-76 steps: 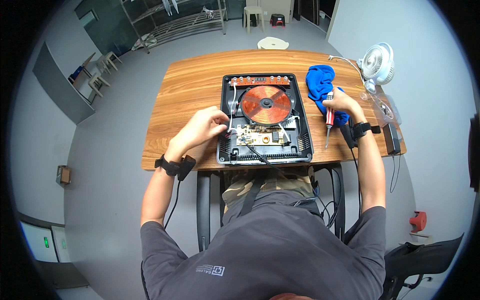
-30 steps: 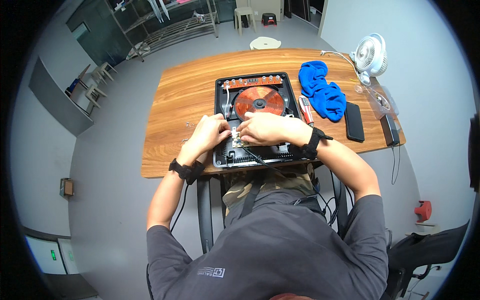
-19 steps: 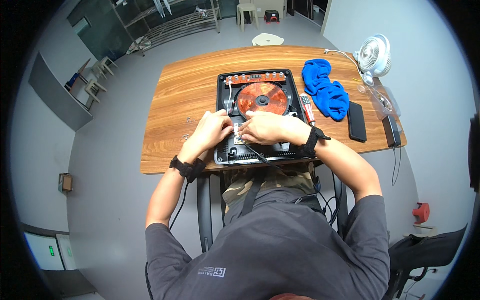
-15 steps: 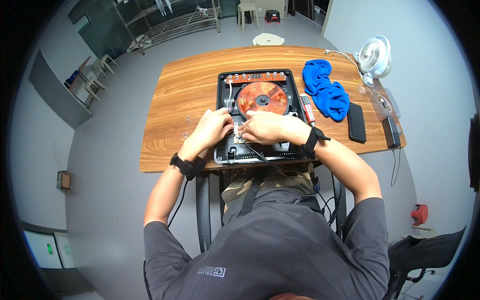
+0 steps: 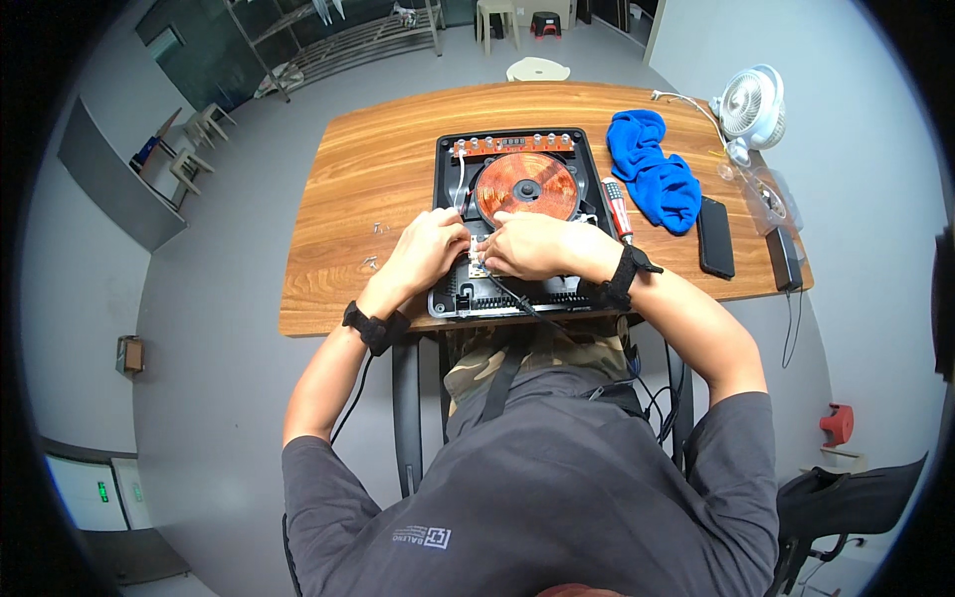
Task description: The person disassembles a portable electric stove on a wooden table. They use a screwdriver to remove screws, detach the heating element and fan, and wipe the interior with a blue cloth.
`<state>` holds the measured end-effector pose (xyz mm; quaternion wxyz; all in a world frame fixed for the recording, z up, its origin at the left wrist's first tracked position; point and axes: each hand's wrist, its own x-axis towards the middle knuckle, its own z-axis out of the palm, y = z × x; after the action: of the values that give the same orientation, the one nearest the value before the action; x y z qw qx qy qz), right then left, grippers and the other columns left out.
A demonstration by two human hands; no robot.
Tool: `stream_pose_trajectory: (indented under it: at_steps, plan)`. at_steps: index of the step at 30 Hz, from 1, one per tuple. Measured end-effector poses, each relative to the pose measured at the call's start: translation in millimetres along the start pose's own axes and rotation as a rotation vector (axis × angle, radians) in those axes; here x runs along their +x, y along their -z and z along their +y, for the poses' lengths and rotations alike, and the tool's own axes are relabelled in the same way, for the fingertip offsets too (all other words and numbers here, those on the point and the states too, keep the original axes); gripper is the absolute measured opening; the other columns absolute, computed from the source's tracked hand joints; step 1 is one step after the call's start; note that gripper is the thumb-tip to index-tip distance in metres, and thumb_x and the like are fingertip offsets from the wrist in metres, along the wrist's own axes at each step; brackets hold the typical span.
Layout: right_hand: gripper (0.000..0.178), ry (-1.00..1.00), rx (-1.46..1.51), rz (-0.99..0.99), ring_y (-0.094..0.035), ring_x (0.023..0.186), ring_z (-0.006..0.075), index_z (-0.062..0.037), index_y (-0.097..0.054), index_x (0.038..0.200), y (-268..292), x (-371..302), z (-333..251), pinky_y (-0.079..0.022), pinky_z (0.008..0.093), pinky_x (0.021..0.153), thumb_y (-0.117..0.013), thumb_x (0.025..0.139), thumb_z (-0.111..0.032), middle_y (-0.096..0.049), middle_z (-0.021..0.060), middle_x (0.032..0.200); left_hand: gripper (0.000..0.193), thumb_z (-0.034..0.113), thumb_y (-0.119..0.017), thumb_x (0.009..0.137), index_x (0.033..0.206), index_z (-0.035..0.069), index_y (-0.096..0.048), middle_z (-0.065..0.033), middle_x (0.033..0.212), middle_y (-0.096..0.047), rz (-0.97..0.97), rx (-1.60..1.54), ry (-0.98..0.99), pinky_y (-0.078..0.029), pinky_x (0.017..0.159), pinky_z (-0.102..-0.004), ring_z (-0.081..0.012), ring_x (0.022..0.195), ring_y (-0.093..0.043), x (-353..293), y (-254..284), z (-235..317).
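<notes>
An opened black induction cooker (image 5: 517,214) lies on the wooden table (image 5: 348,189), its copper coil (image 5: 525,186) and an orange control strip (image 5: 512,146) exposed. My left hand (image 5: 430,249) and my right hand (image 5: 527,246) meet over the cooker's near half. Both have their fingers curled on a small pale circuit board (image 5: 479,261). A black cable (image 5: 517,301) runs from there over the cooker's front edge. A red-handled screwdriver (image 5: 617,209) lies on the table just right of the cooker, apart from both hands.
A blue cloth (image 5: 652,174), black phone (image 5: 714,237), white desk fan (image 5: 751,99), clear plastic bag (image 5: 761,194) and a black block (image 5: 784,259) sit at the right end. Small loose screws (image 5: 376,229) lie left of the cooker. A black chair (image 5: 846,497) stands at lower right.
My right hand, which held the red screwdriver to the right of the cooker, has left it on the table and joined my left hand at the circuit board. Over the last second both hands barely moved.
</notes>
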<state>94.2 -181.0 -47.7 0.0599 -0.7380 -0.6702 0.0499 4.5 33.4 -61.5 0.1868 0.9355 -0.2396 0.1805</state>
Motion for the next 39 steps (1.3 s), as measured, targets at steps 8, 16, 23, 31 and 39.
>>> stream_pose_trajectory:
  at_steps: [8, 16, 23, 31, 39]
  plan:
    - [0.038, 0.050, 0.030, 0.101, -0.064, 0.097, 0.0380, -0.0033, -0.072, 0.092, -11, -1, 9, -0.050, 0.0469, 0.092, -0.051, 0.101, -0.033, -0.072, 0.0181, 0.089, 0.009, 0.006, -0.072, 0.085, 0.092, 0.000, -0.070, -0.0147, 0.094, -0.062, 0.041, -0.072, 0.053, -0.052, 0.081, -0.0410, -0.0350, 0.092, -0.062, -2, -9, -4]
    - [0.039, -0.005, 0.053, 0.087, -0.063, 0.098, 0.0388, -0.0028, -0.072, 0.093, -12, -1, 9, -0.051, 0.0480, 0.091, -0.051, 0.101, -0.034, -0.072, 0.0187, 0.090, 0.009, 0.007, -0.072, 0.086, 0.092, 0.000, -0.070, -0.0145, 0.094, -0.063, 0.066, -0.066, 0.046, -0.052, 0.082, -0.0412, -0.0343, 0.092, -0.062, -1, -6, -1]
    - [0.039, -0.011, 0.079, 0.069, -0.064, 0.099, 0.0387, -0.0026, -0.072, 0.093, -12, 0, 10, -0.052, 0.0485, 0.090, -0.051, 0.101, -0.034, -0.071, 0.0195, 0.090, 0.011, 0.011, -0.073, 0.087, 0.093, 0.001, -0.072, -0.0139, 0.094, -0.063, 0.061, -0.042, 0.149, -0.052, 0.084, -0.0408, -0.0330, 0.094, -0.062, -1, -7, -3]
    - [0.038, -0.030, 0.064, 0.026, -0.065, 0.099, 0.0388, -0.0029, -0.072, 0.094, -6, 1, 5, -0.052, 0.0490, 0.089, -0.052, 0.100, -0.034, -0.071, 0.0202, 0.091, 0.018, 0.013, -0.075, 0.086, 0.101, 0.004, -0.072, -0.0119, 0.097, -0.062, 0.029, -0.138, 0.187, -0.050, 0.088, -0.0408, -0.0309, 0.097, -0.060, -6, 6, 8]
    - [0.038, -0.046, 0.078, 0.040, -0.065, 0.099, 0.0390, -0.0029, -0.073, 0.094, -5, -1, 4, -0.052, 0.0492, 0.090, -0.052, 0.100, -0.034, -0.071, 0.0200, 0.092, 0.018, 0.012, -0.078, 0.081, 0.095, 0.005, -0.071, -0.0118, 0.096, -0.061, -0.036, -0.060, 0.108, -0.049, 0.088, -0.0410, -0.0315, 0.098, -0.059, -13, 12, 9]
